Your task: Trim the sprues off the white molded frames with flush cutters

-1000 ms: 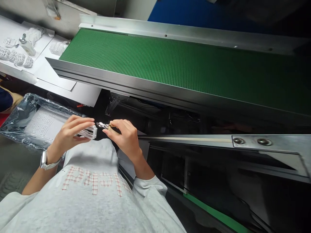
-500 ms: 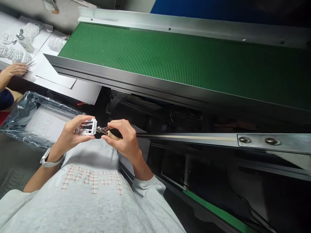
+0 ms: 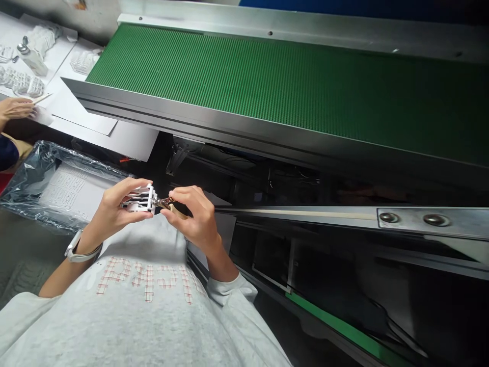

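My left hand [image 3: 114, 210] is closed around a small white plastic part [image 3: 140, 199] with several ribs, held just above my lap. My right hand [image 3: 194, 216] is closed on a small metal cutting tool [image 3: 165, 203] with a pale handle, and its tip touches the right edge of the white part. Both hands meet in front of my grey shirt, below the near edge of the conveyor.
A green conveyor belt [image 3: 290, 86] in a metal frame runs across the top. At left sits a bin lined with clear plastic [image 3: 34, 176] holding white parts. Another person's hand [image 3: 15, 108] rests on a white table [image 3: 80, 109] with more white parts [image 3: 23, 81].
My left hand has turned the white part so its ribs face up. The tool tip stays against the part's right edge. The other person's hand came into view at left.
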A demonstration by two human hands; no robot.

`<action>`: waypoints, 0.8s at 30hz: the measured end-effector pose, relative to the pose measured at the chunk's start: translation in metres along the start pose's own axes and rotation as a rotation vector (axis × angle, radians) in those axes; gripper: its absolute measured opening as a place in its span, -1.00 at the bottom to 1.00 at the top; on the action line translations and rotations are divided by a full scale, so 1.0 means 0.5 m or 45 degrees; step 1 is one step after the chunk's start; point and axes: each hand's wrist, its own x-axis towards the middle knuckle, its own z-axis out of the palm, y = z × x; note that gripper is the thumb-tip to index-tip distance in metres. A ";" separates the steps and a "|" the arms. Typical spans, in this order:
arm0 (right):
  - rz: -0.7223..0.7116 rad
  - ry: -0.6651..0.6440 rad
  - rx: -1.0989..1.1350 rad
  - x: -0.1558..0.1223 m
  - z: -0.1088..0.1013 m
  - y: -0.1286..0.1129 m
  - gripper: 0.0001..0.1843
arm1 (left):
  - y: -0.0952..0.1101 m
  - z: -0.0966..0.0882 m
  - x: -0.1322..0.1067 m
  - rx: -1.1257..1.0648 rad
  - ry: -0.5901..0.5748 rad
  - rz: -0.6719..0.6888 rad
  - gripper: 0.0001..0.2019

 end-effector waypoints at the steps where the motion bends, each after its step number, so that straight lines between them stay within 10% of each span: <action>1: 0.001 -0.004 0.003 0.000 -0.001 0.001 -0.80 | 0.000 0.000 0.000 -0.012 -0.003 -0.010 -0.50; 24: -0.025 -0.011 -0.030 0.006 -0.016 0.002 -0.81 | 0.018 -0.008 0.006 0.054 -0.063 -0.096 -0.50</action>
